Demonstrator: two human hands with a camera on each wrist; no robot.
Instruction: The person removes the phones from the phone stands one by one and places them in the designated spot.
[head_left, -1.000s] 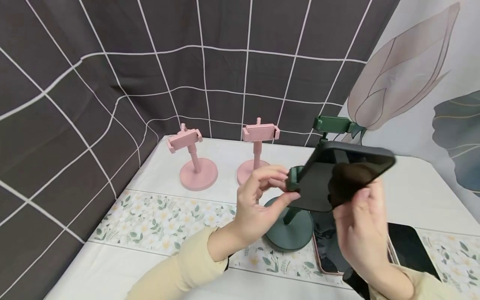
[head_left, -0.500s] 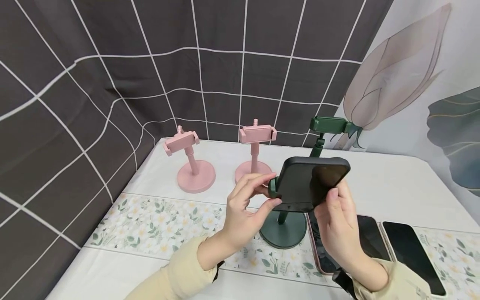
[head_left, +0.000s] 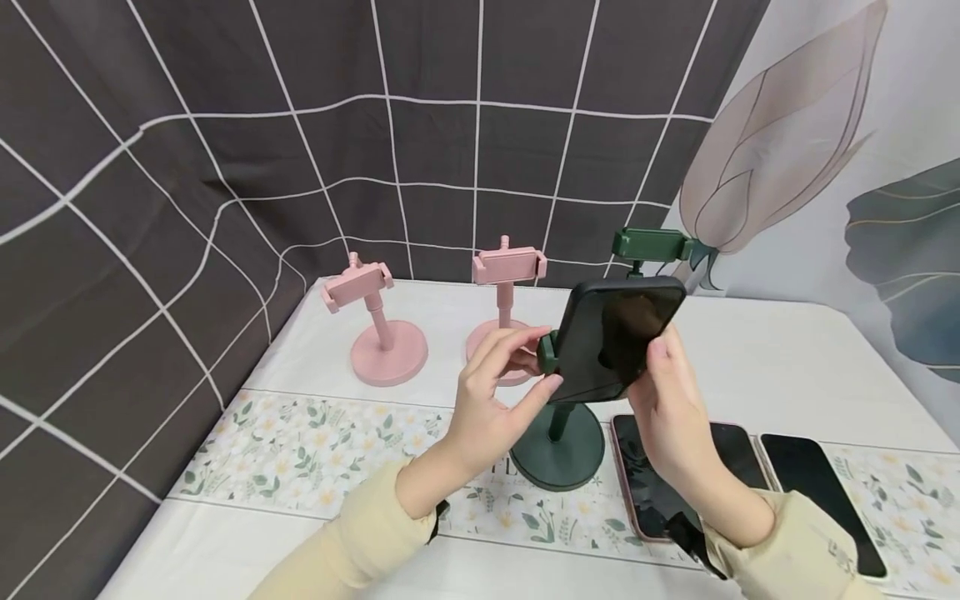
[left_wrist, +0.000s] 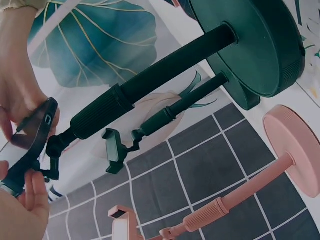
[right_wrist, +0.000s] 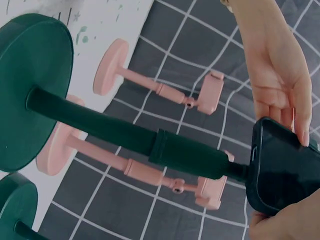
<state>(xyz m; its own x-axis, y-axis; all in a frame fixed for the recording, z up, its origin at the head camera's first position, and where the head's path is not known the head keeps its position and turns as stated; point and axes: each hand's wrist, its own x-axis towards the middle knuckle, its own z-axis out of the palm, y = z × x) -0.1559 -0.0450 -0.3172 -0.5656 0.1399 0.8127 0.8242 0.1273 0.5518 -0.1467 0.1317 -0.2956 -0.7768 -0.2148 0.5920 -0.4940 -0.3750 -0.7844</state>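
A smartphone [head_left: 611, 342] in a black case lies sideways and tilted, its left end in the clamp of a dark green phone stand [head_left: 558, 450]. My left hand [head_left: 483, 400] pinches the clamp's end beside the phone, thumb below and fingers above. With my right hand [head_left: 675, 408] I grip the phone's right end, thumb on its front. The left wrist view shows the stand's clamp joint [left_wrist: 56, 150] behind the phone. In the right wrist view the phone [right_wrist: 285, 165] hides most of the clamp.
Two pink phone stands [head_left: 388, 354] [head_left: 508, 267] stand at the back left. Behind the phone rises another green phone stand [head_left: 652, 245]. Two dark-screened devices, a wider one [head_left: 637, 492] and a narrower one [head_left: 821, 500], lie on the table at right. A grid-patterned cloth [head_left: 300, 67] hangs behind.
The phone and both hands have shifted left in the head view, which has itself turned slightly. The phone's right end has swung inward, and over the last half second it has risen a little.
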